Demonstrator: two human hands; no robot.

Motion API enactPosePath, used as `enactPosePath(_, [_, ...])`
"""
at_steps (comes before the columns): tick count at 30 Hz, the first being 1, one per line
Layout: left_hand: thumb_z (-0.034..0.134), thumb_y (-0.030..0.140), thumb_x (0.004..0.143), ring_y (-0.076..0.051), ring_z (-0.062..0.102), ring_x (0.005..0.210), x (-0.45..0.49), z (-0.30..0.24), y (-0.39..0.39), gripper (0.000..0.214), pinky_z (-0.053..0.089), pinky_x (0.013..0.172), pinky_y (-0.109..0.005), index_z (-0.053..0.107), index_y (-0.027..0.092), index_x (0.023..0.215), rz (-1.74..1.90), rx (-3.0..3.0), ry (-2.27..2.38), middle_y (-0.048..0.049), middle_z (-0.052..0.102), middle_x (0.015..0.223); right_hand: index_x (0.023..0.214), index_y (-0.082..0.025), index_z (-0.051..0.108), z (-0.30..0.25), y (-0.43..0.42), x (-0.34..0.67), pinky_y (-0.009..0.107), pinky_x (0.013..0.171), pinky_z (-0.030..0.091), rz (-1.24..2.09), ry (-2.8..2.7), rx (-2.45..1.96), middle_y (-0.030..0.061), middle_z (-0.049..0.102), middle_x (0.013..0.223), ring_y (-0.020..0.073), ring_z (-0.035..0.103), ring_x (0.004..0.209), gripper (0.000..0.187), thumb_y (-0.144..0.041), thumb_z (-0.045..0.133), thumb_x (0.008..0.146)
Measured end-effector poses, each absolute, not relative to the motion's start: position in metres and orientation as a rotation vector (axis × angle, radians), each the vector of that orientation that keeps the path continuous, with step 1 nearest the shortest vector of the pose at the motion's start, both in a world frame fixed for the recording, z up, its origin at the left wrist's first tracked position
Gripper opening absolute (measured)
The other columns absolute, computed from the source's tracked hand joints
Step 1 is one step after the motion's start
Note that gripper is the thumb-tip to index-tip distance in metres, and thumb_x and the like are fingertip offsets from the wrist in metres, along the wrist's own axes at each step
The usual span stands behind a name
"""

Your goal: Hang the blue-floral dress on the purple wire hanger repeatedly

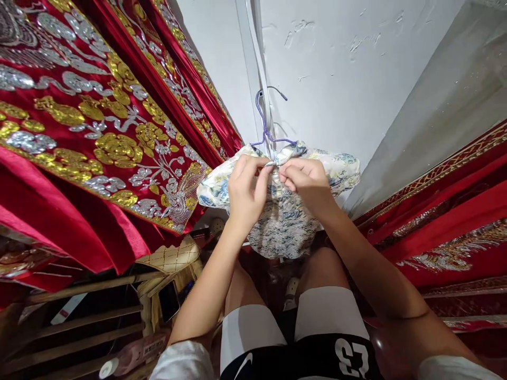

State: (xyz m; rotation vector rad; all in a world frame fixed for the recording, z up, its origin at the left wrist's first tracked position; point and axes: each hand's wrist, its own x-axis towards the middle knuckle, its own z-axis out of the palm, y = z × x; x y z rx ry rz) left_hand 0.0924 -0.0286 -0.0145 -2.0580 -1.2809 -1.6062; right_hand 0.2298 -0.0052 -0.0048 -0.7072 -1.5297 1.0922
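Note:
A white blouse with a blue and yellow floral print (285, 224) hangs in front of me on a purple wire hanger (264, 119). My left hand (249, 182) pinches the edge of its collar from the left, thumb against forefinger. From the right, my right hand (304, 179) grips the collar close by, its fingers curled. Both hands meet at the middle of the neckline, nearly touching. Any fastening between the fingertips is too small to make out. Puffed sleeves spread to either side, and the gathered body drops toward my knees.
Red cloth with gold and silver sequin flowers (119, 150) drapes on the left, and more red embroidered cloth (455, 237) on the right. A white wall (336, 68) carries a hanging strap (257, 53). Lower left are a wooden rack (91, 311) and a pink bottle (134, 352).

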Motion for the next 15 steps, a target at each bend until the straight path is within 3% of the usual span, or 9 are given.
enactPosePath(3, [0.057,0.026,0.099,-0.015,0.058,0.086,0.089,-0.013,-0.035,0.013,0.045,0.081,-0.032,0.063,0.018,0.091,-1.766,-1.924,-1.257,-0.0012,0.064,0.087,0.052,-0.022,0.040,-0.029,-0.002,0.226,0.027,0.049,0.019,0.969,-1.581,-0.876,-0.0053,0.031,0.049,0.0095,0.027,0.048,0.033,-0.022,0.054,0.082])
enactPosePath(7, [0.062,0.026,0.096,-0.013,0.057,0.085,0.046,-0.012,-0.045,0.010,0.046,0.082,-0.030,0.061,0.018,0.091,-2.248,-1.513,-1.202,0.0006,0.060,0.087,0.050,-0.023,0.025,-0.070,-0.001,0.230,0.031,0.053,0.015,0.929,-1.697,-0.967,-0.0043,0.023,0.050,0.0109,0.022,0.051,0.038,-0.020,0.050,0.079])
enactPosePath(11, [0.061,0.034,0.095,-0.015,0.062,0.087,-0.015,-0.039,-0.060,0.017,0.052,0.085,-0.032,0.060,0.020,0.085,-3.028,-1.172,-1.400,-0.0023,0.067,0.088,0.050,-0.023,0.034,-0.095,-0.013,0.240,0.031,0.053,0.016,1.083,-1.559,-0.960,-0.0039,0.025,0.050,0.0120,0.025,0.052,0.031,-0.023,0.049,0.077])
enactPosePath(15, [0.058,0.032,0.094,-0.022,0.067,0.103,-0.022,-0.100,-0.068,0.015,0.051,0.098,-0.039,0.065,0.018,0.091,-3.472,-0.727,-1.588,-0.0085,0.074,0.097,0.049,-0.022,0.044,-0.114,-0.040,0.233,0.029,0.051,0.020,1.298,-1.350,-0.901,-0.0025,0.035,0.050,0.0127,0.030,0.052,0.026,-0.027,0.050,0.074])
